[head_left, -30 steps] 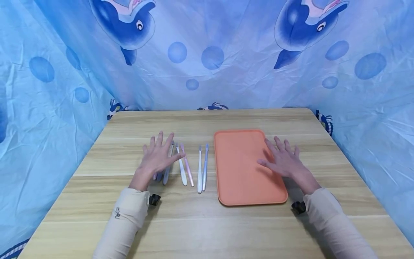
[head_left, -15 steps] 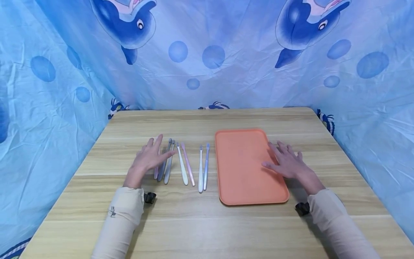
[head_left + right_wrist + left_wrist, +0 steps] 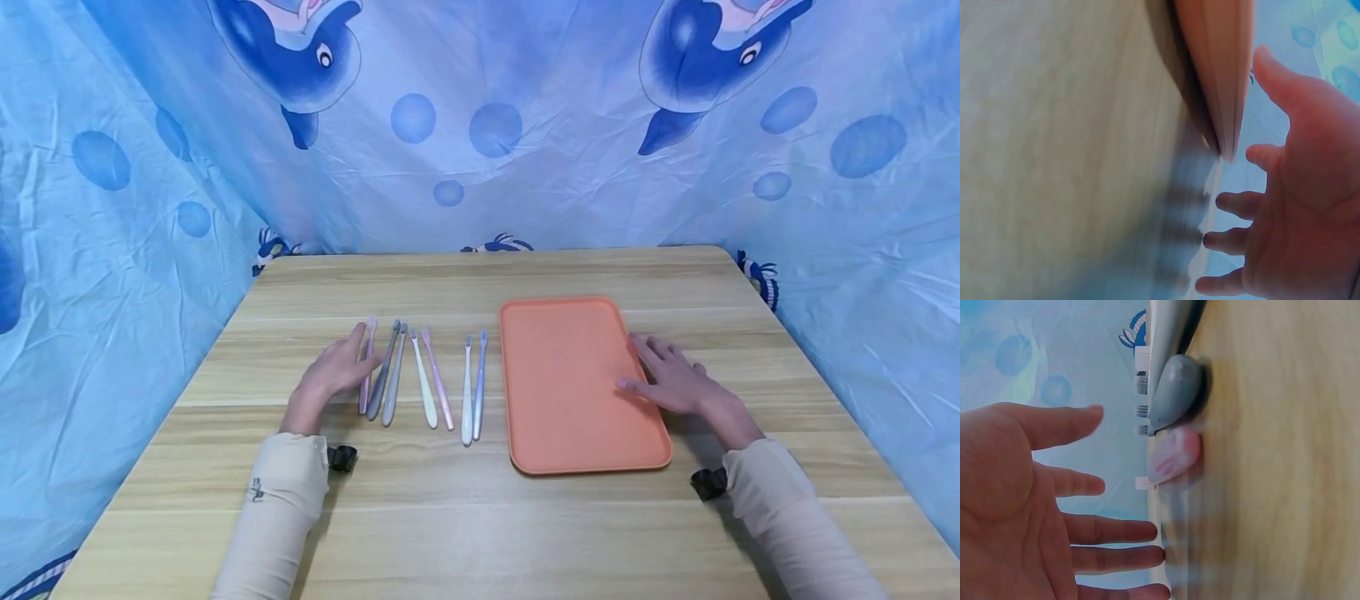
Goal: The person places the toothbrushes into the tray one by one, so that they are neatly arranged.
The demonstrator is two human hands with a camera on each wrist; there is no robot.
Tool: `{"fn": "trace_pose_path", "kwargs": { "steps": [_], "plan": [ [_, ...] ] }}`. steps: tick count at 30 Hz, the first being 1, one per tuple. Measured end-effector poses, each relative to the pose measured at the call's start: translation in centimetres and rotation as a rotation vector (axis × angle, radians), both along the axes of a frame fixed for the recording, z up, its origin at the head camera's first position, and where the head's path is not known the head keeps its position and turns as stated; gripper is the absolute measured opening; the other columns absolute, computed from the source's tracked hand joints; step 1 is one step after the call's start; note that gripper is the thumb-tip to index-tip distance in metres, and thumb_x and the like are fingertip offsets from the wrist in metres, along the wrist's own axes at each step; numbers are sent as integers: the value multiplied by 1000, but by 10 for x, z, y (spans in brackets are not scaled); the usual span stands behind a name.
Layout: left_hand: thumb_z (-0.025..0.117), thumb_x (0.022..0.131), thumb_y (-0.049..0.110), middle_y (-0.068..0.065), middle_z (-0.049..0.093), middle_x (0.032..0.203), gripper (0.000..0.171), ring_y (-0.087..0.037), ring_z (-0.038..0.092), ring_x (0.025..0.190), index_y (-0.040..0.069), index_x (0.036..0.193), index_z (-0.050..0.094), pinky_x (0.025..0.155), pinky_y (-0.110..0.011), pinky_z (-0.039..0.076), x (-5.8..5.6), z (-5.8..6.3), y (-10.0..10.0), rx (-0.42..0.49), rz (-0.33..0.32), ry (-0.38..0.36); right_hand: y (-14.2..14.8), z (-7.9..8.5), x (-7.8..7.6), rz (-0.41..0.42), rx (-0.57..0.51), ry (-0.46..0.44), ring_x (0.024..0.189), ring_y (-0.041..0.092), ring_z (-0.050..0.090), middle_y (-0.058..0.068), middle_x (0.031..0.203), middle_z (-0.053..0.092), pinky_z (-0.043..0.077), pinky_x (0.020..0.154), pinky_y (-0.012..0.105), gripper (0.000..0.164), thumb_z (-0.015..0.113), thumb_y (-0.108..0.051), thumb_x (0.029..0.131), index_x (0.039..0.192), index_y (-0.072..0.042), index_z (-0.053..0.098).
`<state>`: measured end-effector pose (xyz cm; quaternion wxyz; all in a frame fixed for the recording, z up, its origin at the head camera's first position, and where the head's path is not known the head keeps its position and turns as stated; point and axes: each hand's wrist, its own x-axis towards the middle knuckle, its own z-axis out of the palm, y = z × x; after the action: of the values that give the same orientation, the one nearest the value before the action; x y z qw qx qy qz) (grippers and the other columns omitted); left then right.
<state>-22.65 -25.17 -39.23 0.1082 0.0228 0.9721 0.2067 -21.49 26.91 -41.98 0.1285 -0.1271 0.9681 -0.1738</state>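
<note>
My left hand [image 3: 333,372] hovers at the left end of a row of toothbrushes, its thumb and index finger spread on either side of the leftmost pink toothbrush [image 3: 365,387]. In the left wrist view its fingers [image 3: 1110,529] are straight, and the pink toothbrush's handle end [image 3: 1174,455] lies beyond the thumb. Beside it lie a dark grey toothbrush [image 3: 382,375] and a lighter grey one. My right hand [image 3: 678,382] is held over the right rim of an orange tray [image 3: 577,383], thumb above the tray and fingers outside it. The right wrist view shows that palm [image 3: 1316,187] holding nothing.
Farther right in the row are a white-green toothbrush [image 3: 425,387], another pink one [image 3: 438,383], a white one [image 3: 467,400] and a blue one [image 3: 479,392], left of the tray. A blue dolphin-print curtain [image 3: 465,125] surrounds the wooden table [image 3: 465,525].
My left hand has moved left, off the grey toothbrushes to the leftmost pink one, its fingers drawing closer together. My right hand has shifted slightly right and down toward the tray's edge.
</note>
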Motion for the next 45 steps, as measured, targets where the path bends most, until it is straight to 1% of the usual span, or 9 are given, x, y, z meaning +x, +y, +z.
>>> {"fn": "trace_pose_path", "kwargs": {
  "steps": [15,22,28,34,37,39,41,44,45],
  "plan": [
    [51,100,37,-42,19,156,78,-59,19,145,-9,155,20,117,-73,25,-2,-1,-10,-9,-22,-57,14,5,2,69,-51,-99,147,61,4,30,165,9,11,105,89,103,62,-63,88,161,-7,14],
    [61,94,31,-40,48,138,66,-54,50,125,-13,140,42,108,-66,44,-4,-4,-16,51,-53,-88,17,8,0,112,-73,-125,147,62,4,31,164,9,17,108,86,103,67,-57,87,161,-7,16],
    [61,94,34,-39,37,149,77,-55,40,137,-12,149,32,115,-66,37,-5,-4,-16,27,-45,-130,23,11,-2,156,-129,-166,147,63,1,33,164,6,16,109,85,104,73,-51,84,161,-7,17],
    [62,94,34,-38,36,152,79,-54,37,139,-9,152,29,117,-66,35,-5,-4,-14,14,-38,-141,30,16,-4,192,-177,-238,146,62,-4,31,164,1,10,107,87,111,79,-45,79,161,-8,14],
    [63,93,33,-35,46,144,78,-47,54,122,-7,151,31,105,-58,48,-6,-4,-14,23,-40,-146,33,19,-5,213,-192,-265,146,62,-5,31,164,0,10,106,88,115,83,-41,76,161,-9,12],
    [64,93,33,-34,48,141,78,-41,56,114,-6,152,31,101,-55,50,-6,-4,-15,22,-40,-148,35,20,-6,230,-193,-276,145,62,-6,32,164,-1,9,105,89,117,85,-39,75,161,-8,12],
    [64,94,31,-30,55,129,77,-31,59,94,-5,152,31,86,-45,53,-7,-4,-16,38,-33,-161,36,22,-7,236,-196,-292,145,63,-7,33,163,-2,8,105,89,119,86,-37,74,161,-9,11],
    [62,94,28,-23,62,111,75,-24,59,79,-3,154,28,71,-37,55,-8,-5,-17,61,-18,-178,37,22,-8,249,-201,-299,145,64,-7,34,163,-3,8,104,89,120,88,-34,72,161,-9,11],
    [62,95,27,-18,62,100,75,-19,56,71,-2,154,28,63,-31,51,-8,-5,-18,76,-11,-189,37,22,-9,253,-207,-298,145,64,-6,34,162,-3,8,104,89,121,88,-33,72,161,-9,11]
  ]
}}
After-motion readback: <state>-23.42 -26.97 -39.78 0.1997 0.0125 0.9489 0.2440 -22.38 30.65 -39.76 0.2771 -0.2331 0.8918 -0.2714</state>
